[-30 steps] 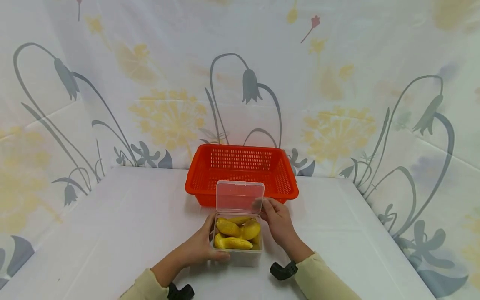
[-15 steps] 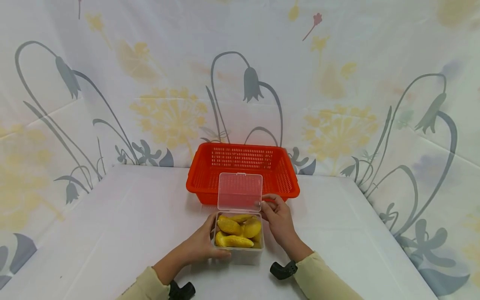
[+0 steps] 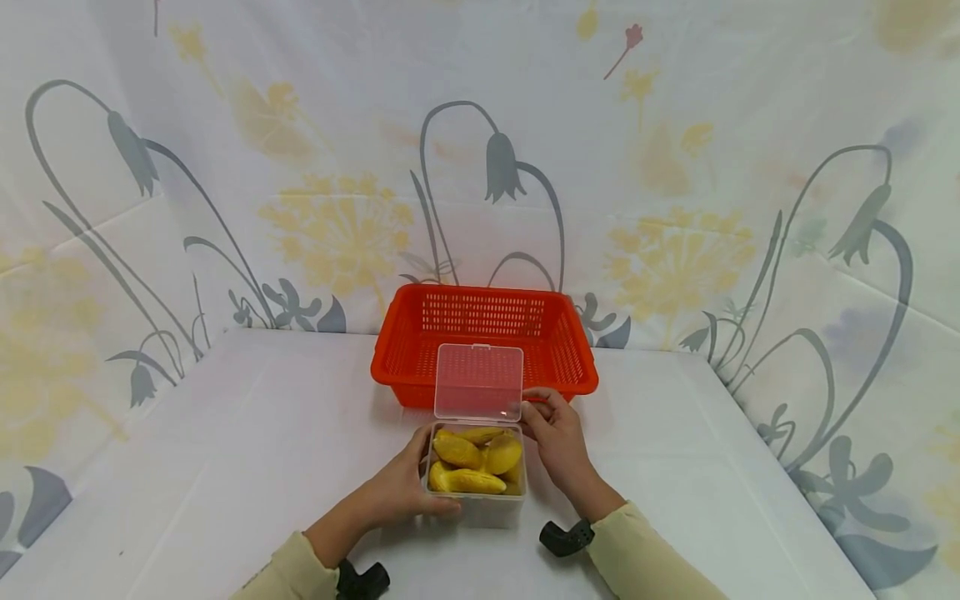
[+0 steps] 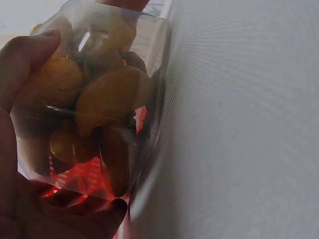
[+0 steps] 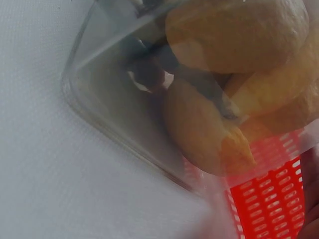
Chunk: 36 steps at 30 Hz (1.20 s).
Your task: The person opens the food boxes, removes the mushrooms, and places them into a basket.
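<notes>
A clear plastic box (image 3: 491, 512) stands on the white table, filled with several smooth yellow pieces (image 3: 457, 451), rounded and elongated like small fruits. Its hinged clear lid (image 3: 478, 383) is raised at the back. My left hand (image 3: 405, 487) grips the box's left side, thumb along the front; in the left wrist view the fingers (image 4: 79, 211) wrap its far side. At the lid's lower right corner, my right hand (image 3: 555, 437) pinches the edge between thumb and fingers. The right wrist view shows the yellow pieces (image 5: 199, 129) through the box wall, with most of that hand hidden.
Right behind the box sits a red perforated plastic basket (image 3: 577, 354), partly covered by the raised lid. A white cloth covers the table (image 3: 247, 450), and a flower-printed curtain (image 3: 375, 125) hangs behind. A black wrist mount (image 3: 566, 539) is on the right wrist.
The lid has tilted further back and now looks taller against the basket, with my right hand at its corner moving slightly along. My left hand and the box stay in place.
</notes>
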Each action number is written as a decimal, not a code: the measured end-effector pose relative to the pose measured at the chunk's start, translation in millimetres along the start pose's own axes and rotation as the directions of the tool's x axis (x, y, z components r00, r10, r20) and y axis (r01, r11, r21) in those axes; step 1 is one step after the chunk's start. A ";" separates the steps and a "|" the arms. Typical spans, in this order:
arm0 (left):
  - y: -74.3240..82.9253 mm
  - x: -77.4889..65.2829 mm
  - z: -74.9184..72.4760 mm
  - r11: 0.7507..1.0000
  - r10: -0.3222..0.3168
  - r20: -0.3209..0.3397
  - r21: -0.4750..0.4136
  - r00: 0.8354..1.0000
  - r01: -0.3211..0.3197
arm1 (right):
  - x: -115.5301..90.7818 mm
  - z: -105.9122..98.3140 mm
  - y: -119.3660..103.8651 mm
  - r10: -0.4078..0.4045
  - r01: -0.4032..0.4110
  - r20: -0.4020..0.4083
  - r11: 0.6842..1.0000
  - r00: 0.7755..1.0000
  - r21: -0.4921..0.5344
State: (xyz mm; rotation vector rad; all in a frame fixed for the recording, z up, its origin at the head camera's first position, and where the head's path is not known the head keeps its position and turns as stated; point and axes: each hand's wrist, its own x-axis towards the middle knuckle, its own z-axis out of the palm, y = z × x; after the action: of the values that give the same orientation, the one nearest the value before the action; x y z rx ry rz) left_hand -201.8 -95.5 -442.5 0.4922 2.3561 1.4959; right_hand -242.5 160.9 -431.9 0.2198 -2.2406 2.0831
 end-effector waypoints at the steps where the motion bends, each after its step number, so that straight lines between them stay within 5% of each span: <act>1: 0.1 0.1 0.1 1.000 0.001 -0.002 0.001 1.000 -0.001 | -0.2 -0.2 -0.5 -0.001 0.001 -0.005 1.000 1.000 -0.006; 10: -0.9 -0.6 -0.6 1.000 0.001 -0.012 -0.006 1.000 -0.001 | -3.3 0.3 -7.7 -0.078 0.061 -0.097 0.983 0.992 -0.173; 18: -3.3 0.0 -3.0 1.000 -0.002 -0.021 -0.014 1.000 0.001 | -9.4 1.5 -18.0 -0.305 0.222 -0.141 0.879 0.942 -0.423; 27: -3.5 -0.5 -1.7 1.000 -0.013 -0.026 -0.015 1.000 0.012 | -18.3 -0.5 -43.3 -0.468 0.438 0.058 0.767 0.882 -0.470; 36: -3.2 -1.1 -2.5 1.000 -0.015 -0.023 -0.007 1.000 0.015 | -26.4 0.1 -57.3 -0.431 0.479 0.217 0.717 0.876 -0.507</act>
State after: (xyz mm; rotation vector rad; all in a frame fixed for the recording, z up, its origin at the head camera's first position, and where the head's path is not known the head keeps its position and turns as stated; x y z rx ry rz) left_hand -202.3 -99.3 -444.3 0.4578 2.3661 1.5098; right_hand -207.6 158.3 -379.4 0.7400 -2.3960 1.1461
